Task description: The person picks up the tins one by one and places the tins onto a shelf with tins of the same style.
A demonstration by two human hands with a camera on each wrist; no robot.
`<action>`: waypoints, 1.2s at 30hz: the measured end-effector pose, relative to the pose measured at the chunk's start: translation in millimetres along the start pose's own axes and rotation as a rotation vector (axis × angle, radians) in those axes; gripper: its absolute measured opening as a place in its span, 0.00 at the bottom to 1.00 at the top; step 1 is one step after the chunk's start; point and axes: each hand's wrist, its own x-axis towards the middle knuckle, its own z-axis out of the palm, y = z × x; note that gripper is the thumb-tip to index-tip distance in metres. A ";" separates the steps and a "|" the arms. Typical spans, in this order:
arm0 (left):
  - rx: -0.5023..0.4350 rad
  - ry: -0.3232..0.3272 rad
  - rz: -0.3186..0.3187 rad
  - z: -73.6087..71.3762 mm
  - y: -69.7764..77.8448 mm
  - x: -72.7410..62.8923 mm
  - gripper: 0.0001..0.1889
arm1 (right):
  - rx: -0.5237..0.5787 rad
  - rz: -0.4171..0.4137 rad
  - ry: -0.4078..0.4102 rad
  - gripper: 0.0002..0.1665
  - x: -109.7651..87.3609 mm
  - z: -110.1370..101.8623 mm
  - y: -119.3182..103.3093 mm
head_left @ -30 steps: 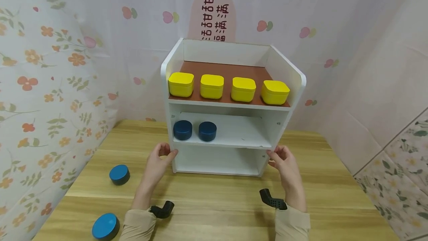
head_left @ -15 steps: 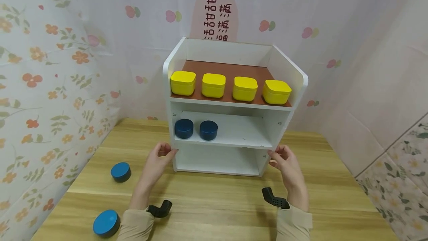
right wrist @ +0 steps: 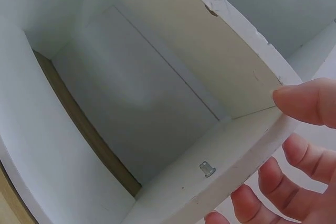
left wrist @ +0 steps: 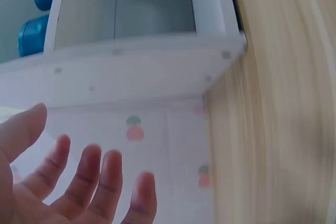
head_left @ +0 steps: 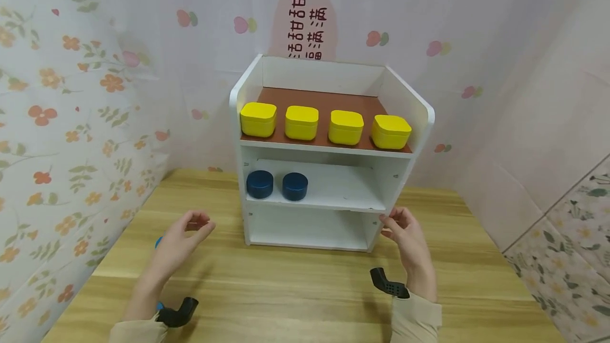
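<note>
A white shelf unit (head_left: pixel 310 202) stands on the table, with several yellow square containers (head_left: pixel 302 123) along its brown top. Two dark blue round containers (head_left: pixel 260 184) sit at the left of the middle shelf; the bottom compartment holds nothing. My right hand (head_left: pixel 405 234) grips the lower right side of the unit, thumb (right wrist: pixel 304 100) at the front edge and fingers along the outer face. My left hand (head_left: pixel 178 240) is off to the left of the unit, apart from it, fingers loosely bent around nothing. Blue round containers (head_left: pixel 158 242) behind the left hand and forearm are mostly hidden.
The wooden table (head_left: pixel 295 290) spreads out in front of the unit and to both sides. A patterned curtain (head_left: pixel 200 68) hangs behind and at the left. A small clear shelf peg (right wrist: pixel 207 169) sticks out inside the right panel.
My left hand has let go of the unit's left side and moved left toward me, now covering most of the blue containers on the table. The right hand stays where it was.
</note>
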 end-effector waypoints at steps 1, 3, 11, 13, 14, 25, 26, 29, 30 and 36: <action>0.023 -0.010 0.006 -6.0 -1.7 -3.5 0.22 | -0.001 0.000 0.001 0.18 -0.1 0.5 0.1; 0.051 -0.047 0.014 -17.5 -5.5 -10.2 0.22 | -0.002 0.005 0.008 0.17 -0.5 1.3 0.2; 0.185 -0.198 0.022 -48.4 -27.6 -37.0 0.23 | 0.000 -0.005 -0.002 0.18 -0.2 2.8 0.4; 0.206 -0.240 0.016 -52.3 -35.2 -43.1 0.22 | 0.001 -0.004 0.005 0.18 -0.1 3.3 1.7; 0.216 -0.259 0.021 -54.0 -40.0 -46.1 0.22 | 0.003 -0.002 0.010 0.18 -0.1 3.8 2.7; 0.114 -0.576 0.032 -83.6 -103.9 -78.1 0.26 | 0.001 0.004 0.015 0.17 -0.6 14.0 9.1; 0.080 -0.612 0.025 -85.2 -108.7 -78.8 0.27 | -0.001 0.004 0.016 0.17 -0.7 13.9 8.8; 0.001 -0.673 0.105 -84.7 -126.9 -79.5 0.29 | -0.004 0.000 0.021 0.16 -0.7 12.8 7.0; -0.040 -0.691 0.146 -83.1 -133.3 -79.6 0.32 | -0.004 0.000 0.021 0.16 -0.7 12.4 6.3; -0.045 -0.570 0.541 -63.0 -165.2 -77.1 0.37 | 0.000 -0.003 0.023 0.16 0.3 11.7 4.0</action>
